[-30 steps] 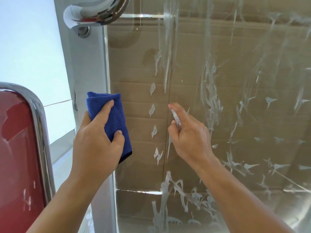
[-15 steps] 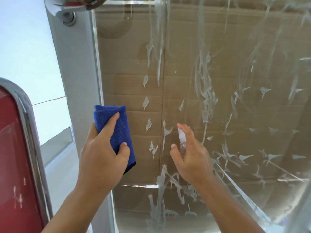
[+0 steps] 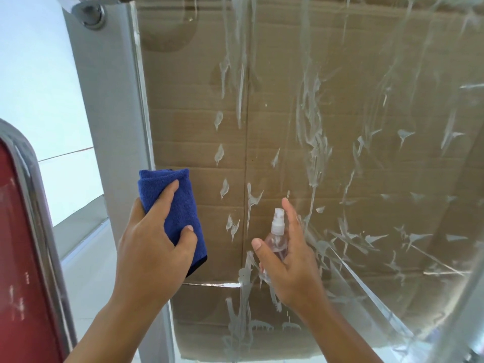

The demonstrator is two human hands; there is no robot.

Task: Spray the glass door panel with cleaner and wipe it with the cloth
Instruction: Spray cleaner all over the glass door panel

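Now spraying: right hand (image 3: 290, 260) gripping the spray bottle (image 3: 276, 235) at 5 o'clock, forefinger lifted off the nozzle, aiming at the glass door panel (image 3: 327, 127). Left hand (image 3: 154, 247) pinching the folded blue cloth (image 3: 174, 205) at 7 o'clock. Next, probably pressing cloth onto streaked glass. Since earlier, both hands sitting lower.

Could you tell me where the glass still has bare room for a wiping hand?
On the glass door panel, a streak-free band lies between the grey frame and the droplet column, above the blue cloth. Right of the spray bottle, the glass is crowded with streaks.
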